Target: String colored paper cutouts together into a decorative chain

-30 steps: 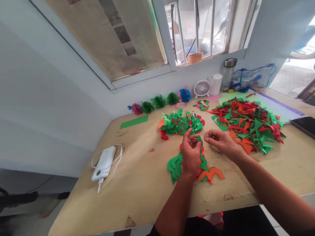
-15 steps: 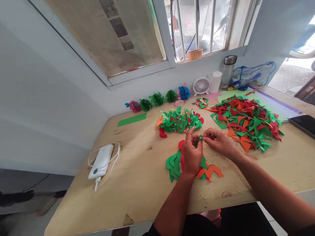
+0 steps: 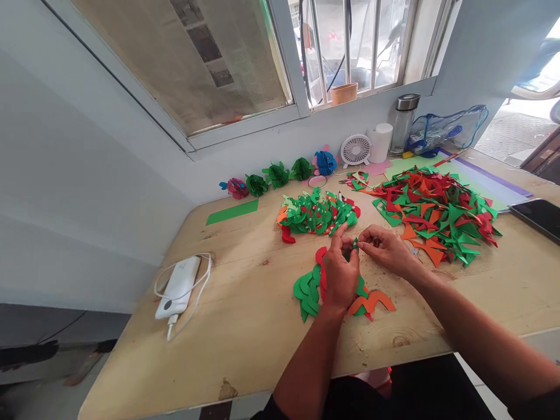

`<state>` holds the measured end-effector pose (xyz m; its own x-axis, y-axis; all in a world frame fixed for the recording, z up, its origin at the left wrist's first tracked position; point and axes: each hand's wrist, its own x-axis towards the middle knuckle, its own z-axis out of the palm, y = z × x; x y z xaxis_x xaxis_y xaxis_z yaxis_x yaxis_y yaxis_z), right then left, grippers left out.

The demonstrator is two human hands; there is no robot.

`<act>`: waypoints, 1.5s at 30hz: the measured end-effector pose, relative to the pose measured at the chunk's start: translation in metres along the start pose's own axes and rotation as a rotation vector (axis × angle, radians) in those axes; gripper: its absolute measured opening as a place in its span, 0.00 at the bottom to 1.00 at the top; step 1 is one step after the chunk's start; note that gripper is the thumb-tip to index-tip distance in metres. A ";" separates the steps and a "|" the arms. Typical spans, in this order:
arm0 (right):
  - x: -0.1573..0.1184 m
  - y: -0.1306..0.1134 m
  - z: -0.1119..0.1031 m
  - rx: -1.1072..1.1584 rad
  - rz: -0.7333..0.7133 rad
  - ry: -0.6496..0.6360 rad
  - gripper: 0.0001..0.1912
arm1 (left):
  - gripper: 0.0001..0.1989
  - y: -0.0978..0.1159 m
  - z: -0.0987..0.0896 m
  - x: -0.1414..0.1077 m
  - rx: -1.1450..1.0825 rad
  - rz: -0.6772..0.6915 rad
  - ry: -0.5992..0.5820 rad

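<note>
My left hand (image 3: 343,269) is closed on a small green paper piece (image 3: 354,242), held up just over the table. The thumb and fingertips of my right hand (image 3: 382,248) pinch the same piece at its right edge. Beneath my left hand lie green paper cut-outs (image 3: 308,291), along with red ones and an orange wavy strip (image 3: 374,301), partly hidden by the hand and wrist. Just beyond my fingers is a heap of green cut-outs (image 3: 317,213) with pale marks, mixed with a few red and orange ones.
Red, green and orange paper scraps (image 3: 437,216) form a large pile at right, near a phone (image 3: 540,216). Honeycomb paper figures (image 3: 277,174), a small fan (image 3: 356,150) and a glass bottle (image 3: 402,125) line the wall. A white power bank (image 3: 179,286) with cable lies left.
The view has shifted slightly. Both hands stay together at the green paper piece, which is turned a little between the fingertips.
</note>
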<state>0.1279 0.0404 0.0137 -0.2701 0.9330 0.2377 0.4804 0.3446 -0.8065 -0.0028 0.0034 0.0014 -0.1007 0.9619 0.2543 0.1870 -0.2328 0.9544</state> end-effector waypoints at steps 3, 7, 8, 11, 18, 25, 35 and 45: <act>0.000 0.001 0.000 -0.040 -0.026 0.009 0.07 | 0.29 0.002 0.000 0.000 0.047 0.009 -0.004; -0.001 0.001 0.000 -0.127 -0.102 0.030 0.05 | 0.28 0.006 0.000 0.000 0.123 0.027 0.000; -0.001 0.001 0.000 -0.153 -0.118 0.040 0.05 | 0.28 0.007 0.000 0.000 0.138 0.033 0.001; -0.003 -0.001 0.002 -0.228 -0.142 0.081 0.04 | 0.29 0.010 0.000 -0.001 0.172 0.056 0.002; -0.005 -0.003 0.006 -0.292 -0.139 0.117 0.04 | 0.28 0.008 0.001 0.000 0.155 0.054 -0.010; -0.006 -0.007 0.006 -0.271 -0.120 0.095 0.04 | 0.30 0.010 0.000 0.000 0.099 0.039 -0.023; -0.010 -0.011 0.006 -0.477 -0.223 0.113 0.10 | 0.32 0.009 -0.001 -0.001 0.092 0.052 0.000; -0.012 -0.015 0.006 -0.581 -0.250 0.139 0.11 | 0.33 0.010 -0.001 0.000 0.040 0.044 0.019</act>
<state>0.1190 0.0237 0.0198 -0.3404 0.8089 0.4794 0.8009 0.5166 -0.3029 -0.0018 0.0005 0.0112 -0.1099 0.9479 0.2989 0.2307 -0.2682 0.9353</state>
